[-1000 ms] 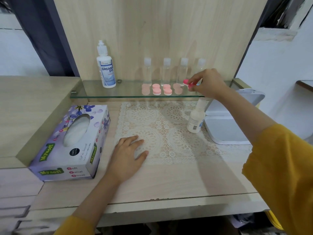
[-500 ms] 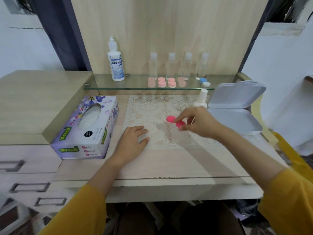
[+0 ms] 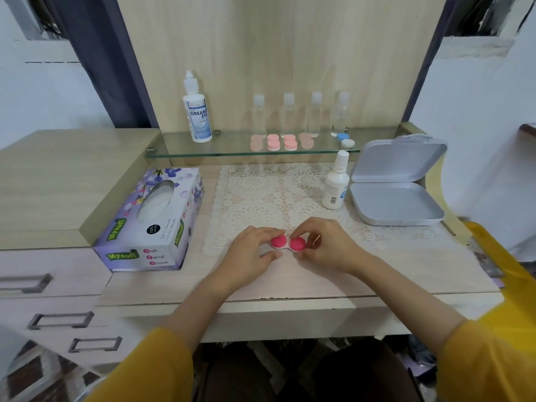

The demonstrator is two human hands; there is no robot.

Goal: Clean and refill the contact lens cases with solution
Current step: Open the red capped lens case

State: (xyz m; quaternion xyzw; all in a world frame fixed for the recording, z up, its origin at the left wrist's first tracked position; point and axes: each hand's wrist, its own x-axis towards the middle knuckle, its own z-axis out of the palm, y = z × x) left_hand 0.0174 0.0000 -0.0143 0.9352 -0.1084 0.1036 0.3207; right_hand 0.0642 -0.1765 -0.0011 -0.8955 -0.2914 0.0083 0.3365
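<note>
A contact lens case with two hot-pink caps [image 3: 288,243] lies at the near edge of the lace mat [image 3: 278,195]. My left hand [image 3: 251,256] pinches its left cap and my right hand [image 3: 327,247] pinches its right cap. On the glass shelf [image 3: 232,146] stand a tall solution bottle [image 3: 196,111], several pale pink cases [image 3: 280,142] and a blue and white case [image 3: 345,140]. A small white bottle [image 3: 336,185] stands on the mat's right side.
A purple tissue box [image 3: 153,221] sits left of the mat. An open grey tin [image 3: 396,192] lies at the right. Several clear empty bottles [image 3: 301,114] line the back of the shelf. Drawers [image 3: 55,285] are at the lower left.
My right hand brought the pink case from the shelf down to the mat's near edge. My left hand left the mat and took hold of the case's left cap.
</note>
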